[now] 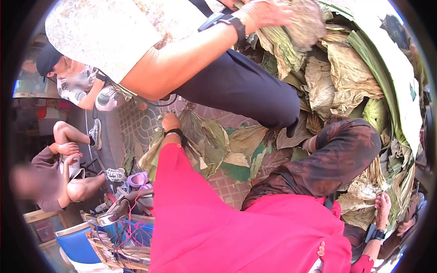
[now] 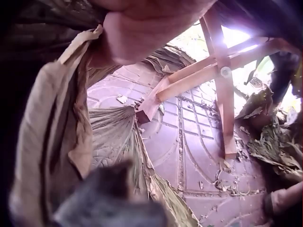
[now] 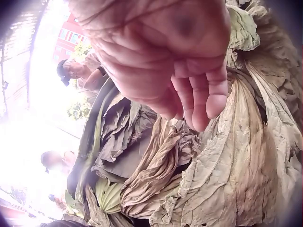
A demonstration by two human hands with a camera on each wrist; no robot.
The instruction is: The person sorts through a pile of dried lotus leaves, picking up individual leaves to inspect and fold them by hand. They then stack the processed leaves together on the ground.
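Note:
My left hand (image 1: 171, 122) grips dried lotus leaves (image 1: 205, 136) at their gathered end, and they fan out over the paving with brownish-green veins spreading. In the left wrist view the hand (image 2: 147, 33) is at the top, with a folded leaf (image 2: 49, 127) hanging from it. My right hand (image 1: 383, 211) is at a heap of dried leaves at the right. The right wrist view shows that hand's palm and its loosely bent fingers (image 3: 200, 101), the tips over pale crinkled leaves (image 3: 227, 156).
Another person's arm (image 1: 191, 59) reaches across the top toward the heap (image 1: 350, 77). Two people sit at the left. A wooden folding frame (image 2: 220, 71) stands on the patterned paving (image 2: 189, 156). A blue chair (image 1: 79, 243) and tangled cords (image 1: 132, 232) are at lower left.

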